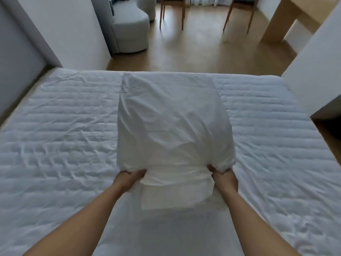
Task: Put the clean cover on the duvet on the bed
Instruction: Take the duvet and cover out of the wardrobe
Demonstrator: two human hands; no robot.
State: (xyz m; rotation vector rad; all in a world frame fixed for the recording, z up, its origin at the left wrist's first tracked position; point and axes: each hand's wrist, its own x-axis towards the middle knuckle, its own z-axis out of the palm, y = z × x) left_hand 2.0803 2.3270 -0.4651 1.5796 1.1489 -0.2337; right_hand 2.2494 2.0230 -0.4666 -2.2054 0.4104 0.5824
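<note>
Pinching the near end of the folded cover (171,126), the fingers (139,172) of the left hand (130,179) were tucked under the bundle's left corner, thumb on top. The right hand (225,177) mirrored it at the right corner, thumb showing and the rest buried in cloth. The cover lay mid-bed in a long strip, its far end near the foot edge and its near end bunched between the hands. Under it the quilted white layer, likely the duvet (64,126), was spread flat over the bed (313,130).

Risks: the grip held several layers at once, so a shake could open the wrong fold or leave the cover twisted. White on white made the opening hard to find. A hard pull could drag the duvet askew or tip the far end onto the floor (203,52).

Both forearms were bare and reached forward almost straight, about parallel, with wrists turned inward.
</note>
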